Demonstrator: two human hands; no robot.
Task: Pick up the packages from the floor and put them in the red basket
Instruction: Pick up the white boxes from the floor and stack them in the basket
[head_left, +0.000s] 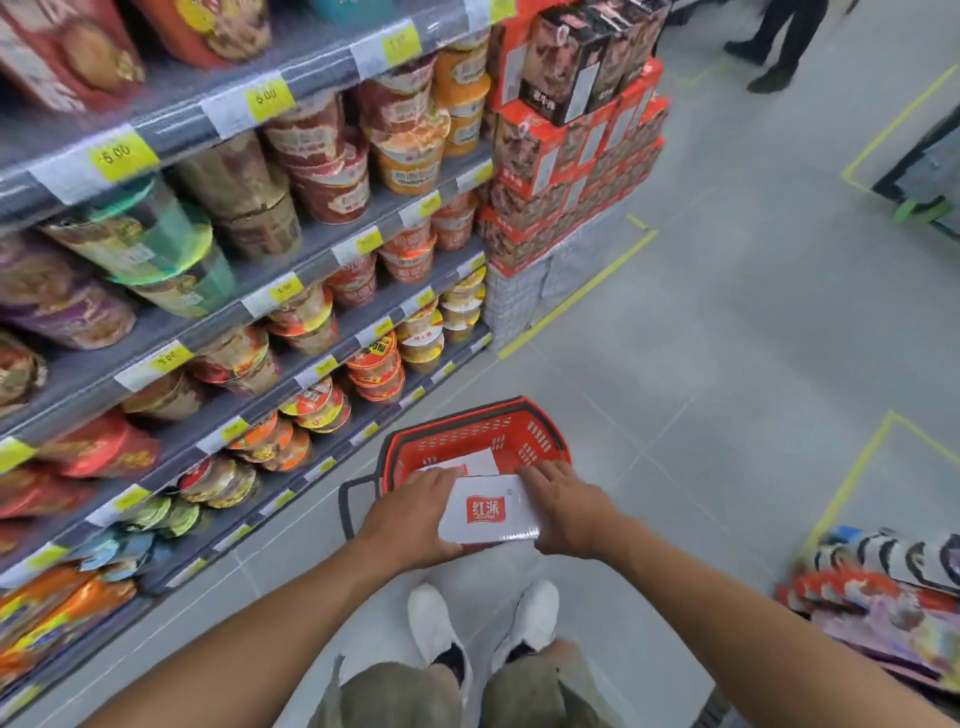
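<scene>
A red basket (483, 434) with black handles stands on the grey floor just ahead of my feet. Over its near rim I hold a white package (488, 512) with a red logo, flat side up. My left hand (415, 514) grips its left edge, fingers curled over the top. My right hand (563, 506) grips its right edge. Another white package (467, 461) lies inside the basket, partly hidden by my hands and the held one.
Shelves of instant noodle bowls (322, 171) line the left side. Stacked red cartons (566, 156) stand at the shelf end. A low display of packets (883, 597) sits at the right. A person's legs (779, 47) are at the far top.
</scene>
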